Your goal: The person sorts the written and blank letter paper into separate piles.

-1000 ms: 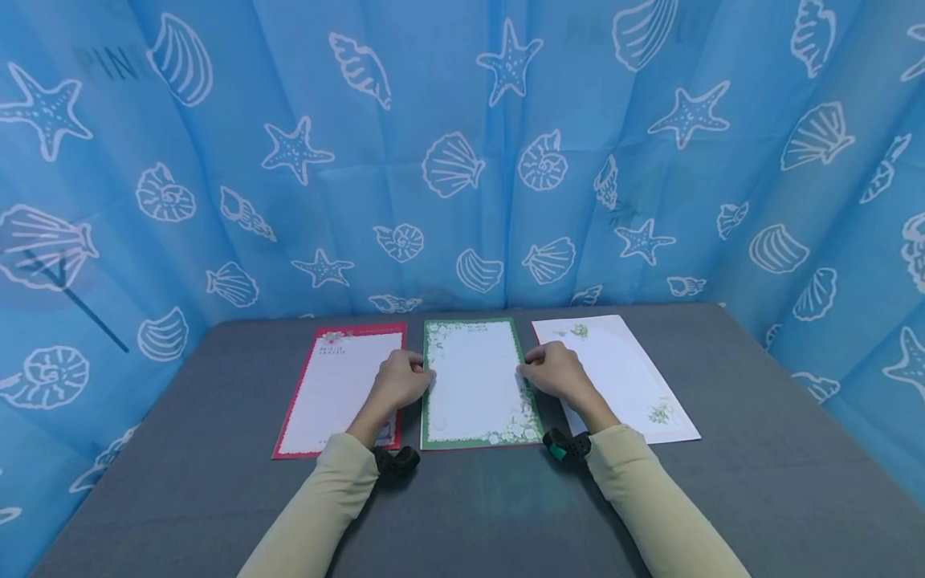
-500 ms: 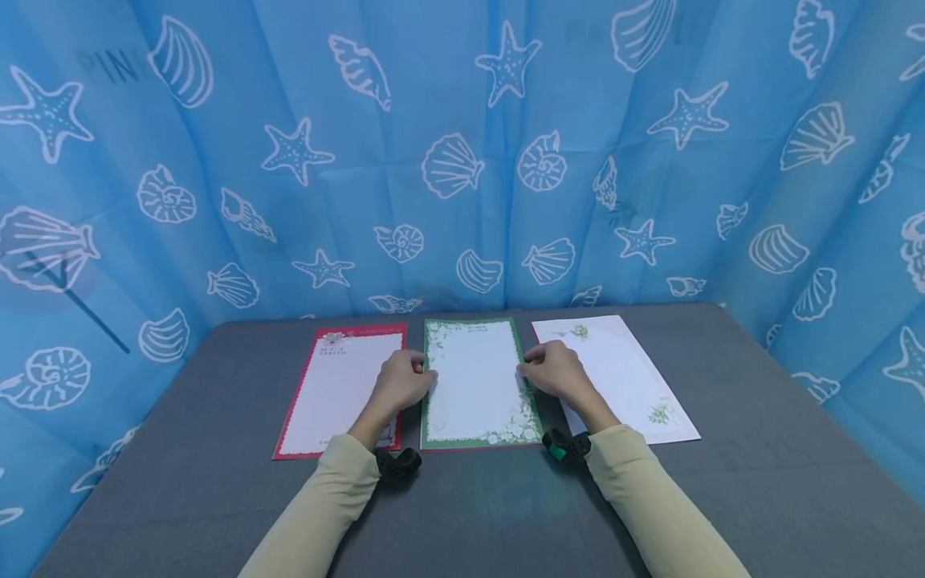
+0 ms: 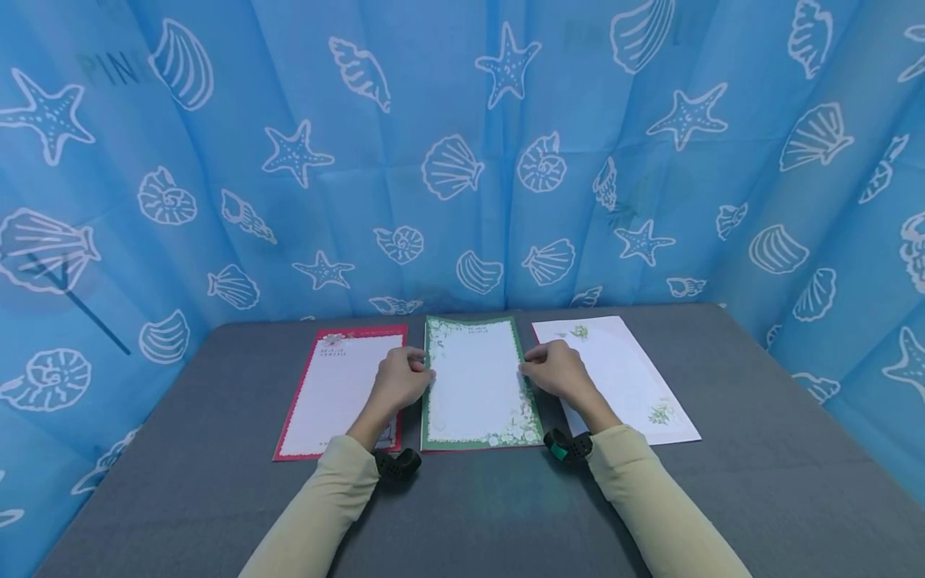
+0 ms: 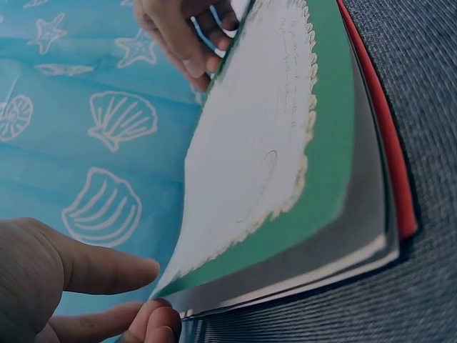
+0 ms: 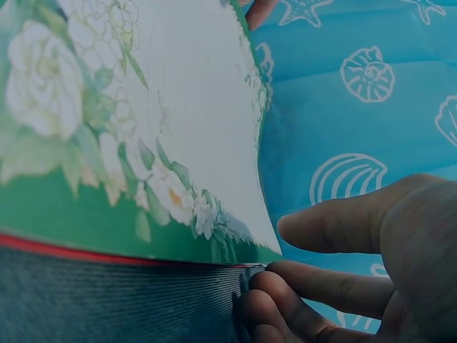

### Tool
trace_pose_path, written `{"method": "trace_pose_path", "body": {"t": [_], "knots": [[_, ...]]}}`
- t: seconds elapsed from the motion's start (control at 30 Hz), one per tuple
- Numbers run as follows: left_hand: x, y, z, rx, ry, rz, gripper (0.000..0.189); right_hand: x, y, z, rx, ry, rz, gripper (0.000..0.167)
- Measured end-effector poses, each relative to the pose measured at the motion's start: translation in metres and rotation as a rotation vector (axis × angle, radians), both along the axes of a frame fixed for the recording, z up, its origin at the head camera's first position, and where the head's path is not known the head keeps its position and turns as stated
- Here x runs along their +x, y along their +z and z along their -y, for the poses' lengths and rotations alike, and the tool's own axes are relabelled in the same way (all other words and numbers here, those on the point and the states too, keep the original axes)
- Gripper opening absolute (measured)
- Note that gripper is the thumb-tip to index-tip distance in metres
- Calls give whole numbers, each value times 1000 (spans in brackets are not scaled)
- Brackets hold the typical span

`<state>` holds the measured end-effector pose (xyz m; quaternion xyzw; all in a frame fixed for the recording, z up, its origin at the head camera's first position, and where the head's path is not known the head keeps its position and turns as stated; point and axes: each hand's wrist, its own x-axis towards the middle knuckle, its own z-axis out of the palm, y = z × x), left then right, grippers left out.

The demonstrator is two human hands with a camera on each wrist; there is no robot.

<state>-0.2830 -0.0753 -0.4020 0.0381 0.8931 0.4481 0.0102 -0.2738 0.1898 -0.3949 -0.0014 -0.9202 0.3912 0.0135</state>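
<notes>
A green-bordered sheet of letter paper (image 3: 473,385) with white flowers tops a small stack in the middle of the table. My left hand (image 3: 401,379) pinches its left edge between thumb and fingers. In the left wrist view that edge of the sheet (image 4: 243,164) curves up, with pale sheets and a red one below it. At the opposite edge, my right hand (image 3: 556,369) pinches the paper with thumb and forefinger. The right wrist view shows the flowered border (image 5: 178,207) close up, bowing up toward the thumb, with a thin red edge underneath.
A red-bordered sheet (image 3: 343,393) lies to the left, partly under my left forearm. On the right rests a white sheet with green sprigs (image 3: 621,377), overlapped by my right hand. A blue shell-patterned curtain (image 3: 462,201) hangs behind the grey-covered table (image 3: 477,514).
The green-bordered sheet's far left corner has risen slightly, and a sliver shows beneath its left edge. Both hands stay almost in place, and the side sheets have not moved.
</notes>
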Motion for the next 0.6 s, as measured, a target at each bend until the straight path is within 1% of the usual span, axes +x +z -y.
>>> {"method": "trace_pose_path", "body": {"t": [0.17,0.33,0.6], "knots": [[0,-1,1,18,15,0,38,-1,-1,0,-14,0,-2,30],[-1,-2,1,18,34,19,38,-1,-1,0,-24,7,-3,29],[-2,-2,1,20,38,26,37,-1,-2,-2,-44,-3,-8,26]]}}
